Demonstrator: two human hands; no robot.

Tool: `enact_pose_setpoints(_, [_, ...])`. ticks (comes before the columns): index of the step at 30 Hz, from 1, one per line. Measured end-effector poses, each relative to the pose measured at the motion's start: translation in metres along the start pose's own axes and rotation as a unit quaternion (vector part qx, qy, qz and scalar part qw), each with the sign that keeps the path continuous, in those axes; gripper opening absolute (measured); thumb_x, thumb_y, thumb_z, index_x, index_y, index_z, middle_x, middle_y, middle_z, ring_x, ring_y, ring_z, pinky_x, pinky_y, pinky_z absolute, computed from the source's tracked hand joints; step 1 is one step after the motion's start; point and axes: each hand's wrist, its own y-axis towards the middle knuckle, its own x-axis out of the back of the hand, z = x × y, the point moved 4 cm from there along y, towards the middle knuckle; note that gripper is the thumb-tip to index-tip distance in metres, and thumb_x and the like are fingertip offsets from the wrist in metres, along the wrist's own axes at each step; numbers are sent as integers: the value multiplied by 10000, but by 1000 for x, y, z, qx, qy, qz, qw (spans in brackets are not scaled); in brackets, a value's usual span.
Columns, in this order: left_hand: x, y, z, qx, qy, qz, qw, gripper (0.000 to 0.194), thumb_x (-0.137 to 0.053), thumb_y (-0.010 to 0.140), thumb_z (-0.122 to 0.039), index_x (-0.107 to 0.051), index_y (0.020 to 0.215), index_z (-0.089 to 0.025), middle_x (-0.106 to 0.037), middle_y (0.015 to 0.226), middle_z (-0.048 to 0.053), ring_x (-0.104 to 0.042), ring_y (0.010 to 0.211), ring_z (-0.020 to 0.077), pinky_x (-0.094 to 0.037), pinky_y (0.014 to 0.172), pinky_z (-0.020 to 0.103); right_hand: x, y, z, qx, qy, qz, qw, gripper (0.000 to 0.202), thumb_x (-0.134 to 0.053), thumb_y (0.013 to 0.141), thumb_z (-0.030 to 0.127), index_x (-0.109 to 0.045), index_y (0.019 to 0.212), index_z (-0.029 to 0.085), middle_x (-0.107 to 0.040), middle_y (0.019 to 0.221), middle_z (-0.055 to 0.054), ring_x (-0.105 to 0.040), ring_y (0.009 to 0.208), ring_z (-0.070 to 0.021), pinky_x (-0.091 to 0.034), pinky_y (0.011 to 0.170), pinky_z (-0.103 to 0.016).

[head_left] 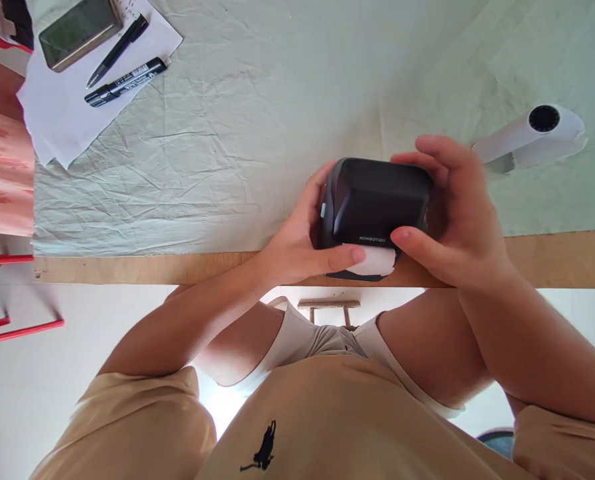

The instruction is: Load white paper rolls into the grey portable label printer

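Note:
A black label printer [381, 200] with small "NIIMBOT" lettering is held over the table's front edge. White label paper [375, 261] sticks out of its near side. My left hand [307, 243] wraps round the printer's left side, its thumb lying across the paper. At the printer's right side is my right hand [457, 213], fingers curved and apart, with the thumb tip against the casing near the lettering. Some of the right fingers are hidden behind the printer, so how far they touch it is unclear.
A white paper roll [522, 137] with a dark core lies at the right on the green cloth [277, 100]. At the upper left, white sheets [62, 127] carry a phone-like device [80, 33], a pen [117, 51] and a black marker [126, 82]. A wooden edge [127, 269] runs along the front.

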Motion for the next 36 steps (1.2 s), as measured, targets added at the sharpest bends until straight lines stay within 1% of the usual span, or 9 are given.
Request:
enact_pose_setpoints(3, [-3,0,-4,31,3,-36,999,1050,-1107,863,-871,-713,1679,-339,-832,1657,128,-815,1581,466,-766,1233,553,-9,-3,-3,-23,60,67,996,809,-705,1261,739,-418,1951,431,-799,1450,-80,-849,1161,-257,-781,905,-385])
enact_pose_setpoints(7, [-6,0,-7,38,9,-46,998,901,-1102,893,-852,-770,1541,-321,-874,1394,96,-880,1351,410,-784,1076,506,-11,-4,-7,-43,46,82,995,812,-708,1239,788,-436,1888,383,-787,1478,-102,-845,1206,-274,-775,936,-399])
enact_pose_setpoints(10, [-4,0,-6,34,22,-58,997,920,-1084,889,-889,-780,1549,-324,-879,1404,100,-879,1371,423,-777,1113,526,-11,-5,-9,-47,27,75,996,822,-729,1227,771,-442,1887,374,-789,1503,-113,-843,1230,-288,-780,967,-426])
enact_pose_setpoints(17, [-2,4,-4,2,-7,-41,999,908,-888,1002,-991,-777,1665,-381,-842,1738,77,-652,1843,441,-613,1498,551,-11,-5,-7,-39,46,56,997,849,-716,1224,801,-416,1917,414,-793,1518,-106,-848,1261,-306,-786,1013,-469])
enact_pose_setpoints(20, [-2,11,4,11,-46,-38,998,912,-829,1039,-989,-758,1696,-359,-880,1678,84,-681,1800,472,-669,1425,580,-10,-3,-5,-40,32,57,997,874,-729,1225,779,-387,1955,440,-796,1545,-105,-852,1263,-310,-786,1008,-476])
enact_pose_setpoints(24, [-6,19,8,10,-80,-42,996,1060,-859,939,-1078,-749,1677,-324,-940,1503,97,-773,1653,469,-728,1303,551,-5,0,2,7,9,29,1000,831,-708,1246,691,-386,1985,487,-768,1676,-114,-836,1353,-346,-776,1084,-522])
enact_pose_setpoints(28, [-13,16,-4,52,-45,-86,994,855,-675,1085,-1070,-843,1395,-290,-927,1193,93,-872,1513,415,-770,1193,539,-4,1,3,21,-38,48,998,928,-788,1195,644,-360,1994,445,-769,1634,-133,-807,1395,-371,-758,1158,-559])
enact_pose_setpoints(32, [-17,13,-15,58,-37,-112,991,730,-796,1071,-985,-858,1246,-279,-922,1173,77,-892,1427,401,-785,1170,542,-5,1,6,32,-50,40,997,964,-757,1206,699,-317,2029,454,-706,1757,-148,-793,1454,-353,-777,1139,-535])
enact_pose_setpoints(36, [-15,13,-9,45,-57,-115,991,725,-698,1135,-976,-884,1300,-295,-932,1230,60,-869,1529,414,-777,1214,561,2,4,13,63,-92,-39,993,905,-843,1157,734,-567,1959,418,-752,1638,-168,-819,1411,-369,-804,985,-497])
